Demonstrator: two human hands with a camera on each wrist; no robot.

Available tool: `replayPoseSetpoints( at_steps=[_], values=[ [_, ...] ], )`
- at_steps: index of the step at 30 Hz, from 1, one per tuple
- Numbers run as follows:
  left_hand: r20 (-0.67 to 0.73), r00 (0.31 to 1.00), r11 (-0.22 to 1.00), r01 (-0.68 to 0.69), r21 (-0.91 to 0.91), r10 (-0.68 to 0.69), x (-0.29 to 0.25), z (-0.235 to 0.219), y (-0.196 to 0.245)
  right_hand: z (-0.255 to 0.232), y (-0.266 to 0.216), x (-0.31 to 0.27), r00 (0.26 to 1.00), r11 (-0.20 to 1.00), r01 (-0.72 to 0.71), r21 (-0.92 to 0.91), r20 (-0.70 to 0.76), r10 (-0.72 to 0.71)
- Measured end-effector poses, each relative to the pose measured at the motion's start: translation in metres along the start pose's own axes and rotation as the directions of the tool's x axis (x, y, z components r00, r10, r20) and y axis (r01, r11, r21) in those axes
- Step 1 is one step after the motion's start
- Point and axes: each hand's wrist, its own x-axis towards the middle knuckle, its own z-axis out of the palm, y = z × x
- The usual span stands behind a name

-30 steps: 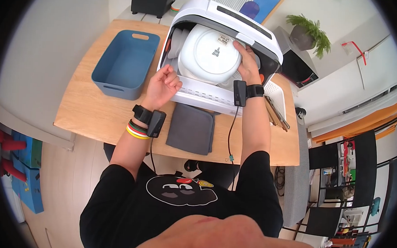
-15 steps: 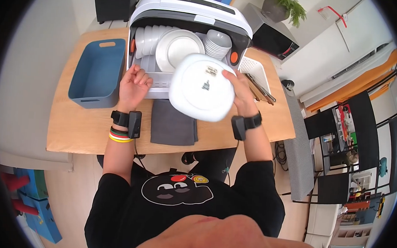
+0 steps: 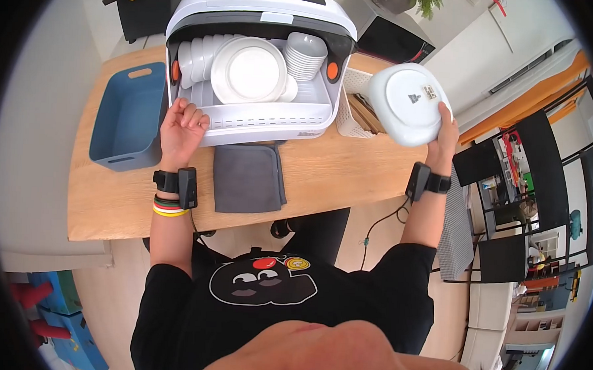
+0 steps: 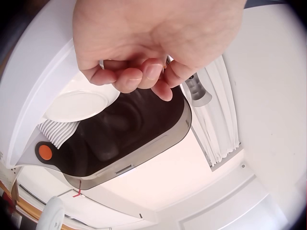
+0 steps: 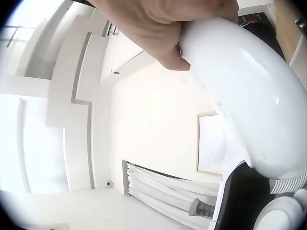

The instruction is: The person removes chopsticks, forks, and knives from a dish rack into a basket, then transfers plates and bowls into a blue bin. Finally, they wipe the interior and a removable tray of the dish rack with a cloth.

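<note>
My right hand [image 3: 446,135] grips the edge of a white square dish [image 3: 406,104], thumb on its marked underside, which faces the head camera. The dish is held up over the right side of the table, overlapping a white perforated basket [image 3: 348,118] in the head view. My left hand [image 3: 183,132] holds nothing, fingers loosely curled, by the front left corner of a white countertop dish box [image 3: 266,121] with its lid raised. Inside the box stand white plates [image 3: 254,74], a stack of small bowls [image 3: 306,58] at right and a row of bowls [image 3: 195,61] at left.
A blue bin [image 3: 127,121] stands left of the dish box. In front of the box lies a folded grey cloth [image 3: 247,179]. Brown sticks [image 3: 364,114] lie in the perforated basket. A microwave [image 3: 395,37] stands behind, at right.
My right hand has taken the square dish out of the box and carried it to the right, uncovering the plates behind. My left hand stays near the box's left corner, still loosely curled.
</note>
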Motion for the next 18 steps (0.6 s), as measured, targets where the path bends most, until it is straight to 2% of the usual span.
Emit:
replayPoseSetpoints(
  at_steps=[3,5,11,14,18],
  values=[
    [-0.001,1.0,1.0,-0.005,0.0,0.005,0.0,0.001,0.0,-0.007,0.021,0.03,0.997,0.999,0.012,-0.031,-0.072,-0.014],
    [0.003,1.0,1.0,-0.005,0.0,0.005,0.0,0.0,0.0,-0.009,0.039,0.047,0.995,0.991,-0.031,-0.127,-0.102,0.018],
    [0.008,1.0,1.0,-0.007,0.012,0.006,0.0,-0.001,0.0,-0.001,0.09,0.082,0.997,0.985,-0.07,-0.16,-0.021,0.068],
    [0.01,1.0,1.0,-0.009,0.012,0.009,0.0,-0.004,0.0,0.018,0.092,0.072,0.989,0.968,-0.15,-0.2,-0.016,0.15],
    [0.015,1.0,0.999,-0.013,0.036,0.012,0.0,-0.003,0.0,0.021,0.103,0.073,0.982,0.962,-0.18,-0.206,0.013,0.187]
  ],
)
